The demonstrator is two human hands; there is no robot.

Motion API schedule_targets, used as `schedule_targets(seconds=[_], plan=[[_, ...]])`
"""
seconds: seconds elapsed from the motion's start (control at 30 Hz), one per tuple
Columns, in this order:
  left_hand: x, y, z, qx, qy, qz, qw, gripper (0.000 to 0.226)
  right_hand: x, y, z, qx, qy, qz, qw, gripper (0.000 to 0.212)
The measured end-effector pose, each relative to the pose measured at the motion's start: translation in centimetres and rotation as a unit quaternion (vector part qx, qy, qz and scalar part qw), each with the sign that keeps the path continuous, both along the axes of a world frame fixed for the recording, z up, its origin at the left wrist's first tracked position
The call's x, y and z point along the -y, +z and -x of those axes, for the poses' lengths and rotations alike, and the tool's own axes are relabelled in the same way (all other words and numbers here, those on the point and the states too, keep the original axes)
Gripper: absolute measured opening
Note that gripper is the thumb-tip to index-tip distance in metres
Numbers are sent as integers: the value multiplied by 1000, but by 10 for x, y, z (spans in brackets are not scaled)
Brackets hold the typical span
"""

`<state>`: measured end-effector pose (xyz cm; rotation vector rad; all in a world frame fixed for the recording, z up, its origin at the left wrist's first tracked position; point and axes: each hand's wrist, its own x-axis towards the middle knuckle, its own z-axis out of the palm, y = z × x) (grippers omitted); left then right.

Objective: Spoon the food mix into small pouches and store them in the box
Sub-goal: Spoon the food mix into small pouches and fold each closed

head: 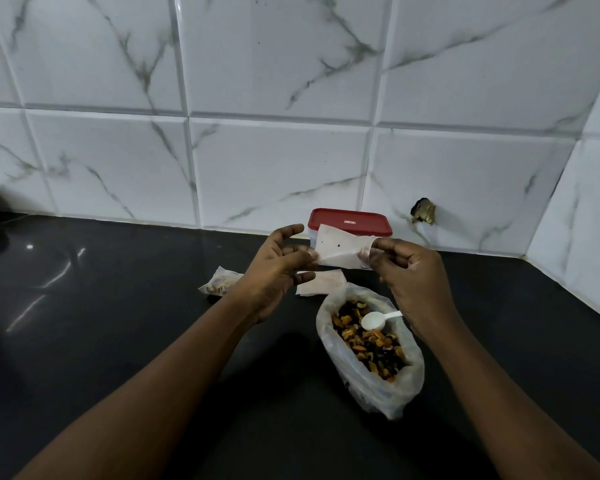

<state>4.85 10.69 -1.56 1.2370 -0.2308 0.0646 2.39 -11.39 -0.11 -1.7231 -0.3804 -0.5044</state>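
The left hand (278, 268) and right hand (409, 275) each pinch an end of an empty pouch (340, 249) in their grip, before the lidded box (350, 221). One filled pouch (219, 284) lies unboxed on the table (118, 306), with the spoon (374, 320) idle in the mix bag (371, 355); most work likely remains.

The held pouch (336, 249) hides the lower part of the red-topped box (368, 225), whose label (350, 222) is too small to read.

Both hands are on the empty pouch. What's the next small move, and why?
Probably let the right hand release the empty pouch, with the left hand holding it, and take the white spoon: the pouch looks flat and unfilled, and the spoon lies idle in the bag of mix.
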Motion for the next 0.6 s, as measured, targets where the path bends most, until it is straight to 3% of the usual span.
schedule_targets(seconds=[0.1,0.3,0.5,0.6], plan=[[0,0,0,-4,6,17,1000,55,-1,0,1,2,-4,2,1000,15],[3,-1,-1,-57,8,62,996,43,-2,0,2,10,-7,-6,1000,16],[6,-4,0,-43,26,-30,998,14,-3,-1,2,10,0,-6,1000,15],[4,-1,2,-34,37,-71,996,45,-3,-2,1,8,1,20,1000,25]])
